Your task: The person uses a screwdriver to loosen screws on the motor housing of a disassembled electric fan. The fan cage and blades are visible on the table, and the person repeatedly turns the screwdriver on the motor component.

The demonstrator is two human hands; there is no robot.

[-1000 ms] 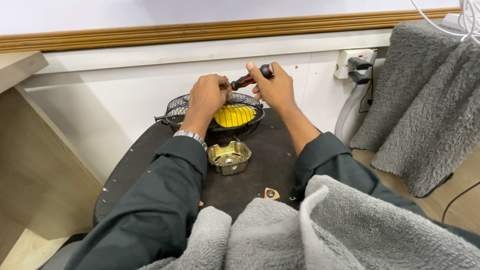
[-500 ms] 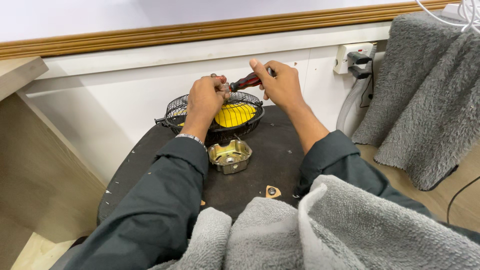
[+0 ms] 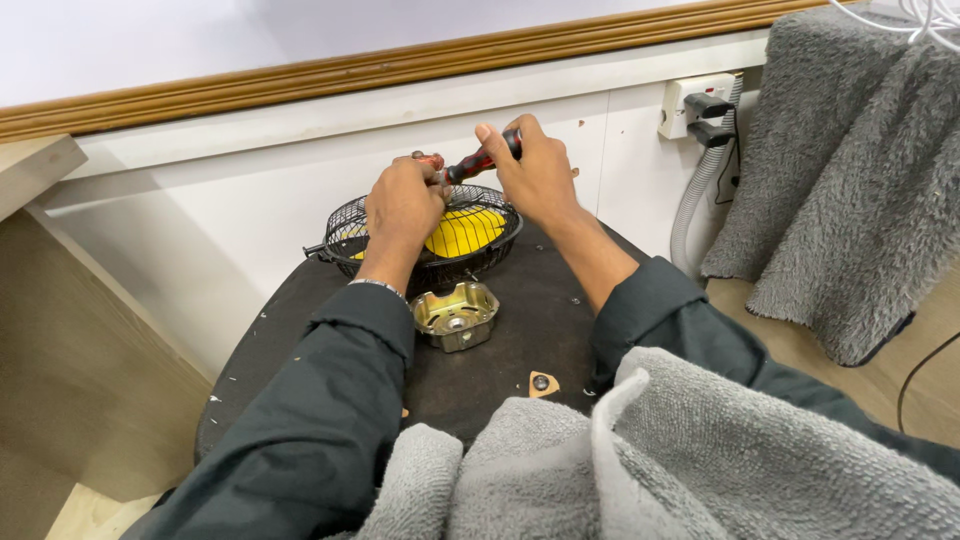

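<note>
The right hand (image 3: 535, 175) is wrapped around the red-and-black handle of a screwdriver (image 3: 480, 162); the left hand (image 3: 402, 205) is curled closed over the tool's far end, above the black wire fan guard (image 3: 340, 240). The guard, with a yellow fan (image 3: 465, 232) inside, sits on the dark surface (image 3: 530, 310) against the white wall. A brass-coloured metal bracket (image 3: 456, 315) lies just in front of the guard. To work well, the tip should stay square in the screw, with the left hand steadying the guard so it cannot slide.
</note>
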